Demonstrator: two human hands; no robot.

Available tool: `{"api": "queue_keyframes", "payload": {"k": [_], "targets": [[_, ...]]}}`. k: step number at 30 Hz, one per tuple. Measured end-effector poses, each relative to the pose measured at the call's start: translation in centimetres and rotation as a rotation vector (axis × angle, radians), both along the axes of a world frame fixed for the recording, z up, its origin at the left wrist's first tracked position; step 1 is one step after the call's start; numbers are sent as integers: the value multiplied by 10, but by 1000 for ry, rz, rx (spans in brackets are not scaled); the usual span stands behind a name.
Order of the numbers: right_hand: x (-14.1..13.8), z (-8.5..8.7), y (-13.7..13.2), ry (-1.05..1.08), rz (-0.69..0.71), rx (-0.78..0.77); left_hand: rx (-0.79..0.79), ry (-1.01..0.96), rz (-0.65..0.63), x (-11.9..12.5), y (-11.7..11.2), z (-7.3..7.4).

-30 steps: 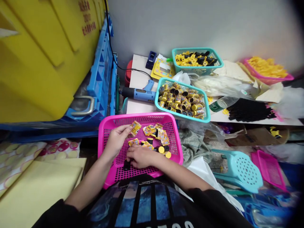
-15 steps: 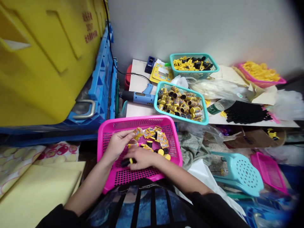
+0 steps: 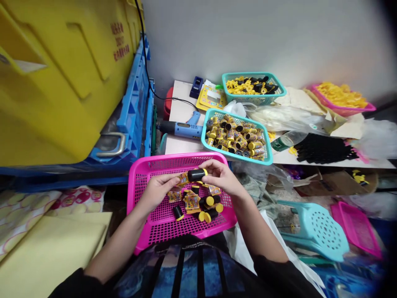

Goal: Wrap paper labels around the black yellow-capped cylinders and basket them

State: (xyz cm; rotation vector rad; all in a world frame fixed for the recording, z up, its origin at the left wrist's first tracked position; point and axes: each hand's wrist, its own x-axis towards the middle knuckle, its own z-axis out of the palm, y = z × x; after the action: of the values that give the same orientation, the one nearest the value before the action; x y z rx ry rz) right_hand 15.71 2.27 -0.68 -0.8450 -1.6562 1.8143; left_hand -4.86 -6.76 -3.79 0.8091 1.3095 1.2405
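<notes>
My left hand (image 3: 156, 191) pinches a yellow printed film sleeve (image 3: 182, 179) between thumb and fingers. From the other side, my right hand (image 3: 222, 177) grips a small black tube (image 3: 195, 175) by its yellow-capped end. The tube's bare end meets the sleeve; whether it is inside the sleeve I cannot tell. Both are held over a pink mesh basket (image 3: 131, 203). Lower in this basket lie several more black tubes with yellow caps, one (image 3: 178, 213) apart from the others, and more printed sleeves (image 3: 192, 202).
A turquoise basket (image 3: 237, 159) of sleeved tubes stands behind. Left of it lies a blue heat gun (image 3: 187, 130) with a black cord. Farther back is a turquoise basket (image 3: 254, 99) of yellow and black parts. Blue and yellow crates (image 3: 77, 103) rise on the left; a turquoise stool (image 3: 325, 227) stands right.
My right hand has come up from the basket with a black tube and moved right, bringing it to the sleeve. My left hand still holds the sleeve, nearly in place.
</notes>
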Motion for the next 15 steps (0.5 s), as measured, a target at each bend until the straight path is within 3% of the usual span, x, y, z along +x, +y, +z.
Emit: {"api": "queue_keyframes", "payload": {"k": [8, 15], "targets": [[2, -11, 1, -85, 8, 22, 25, 40, -62, -1, 3, 1], [-10, -16, -9, -113, -30, 192, 35, 47, -64, 7, 4, 8]]}}
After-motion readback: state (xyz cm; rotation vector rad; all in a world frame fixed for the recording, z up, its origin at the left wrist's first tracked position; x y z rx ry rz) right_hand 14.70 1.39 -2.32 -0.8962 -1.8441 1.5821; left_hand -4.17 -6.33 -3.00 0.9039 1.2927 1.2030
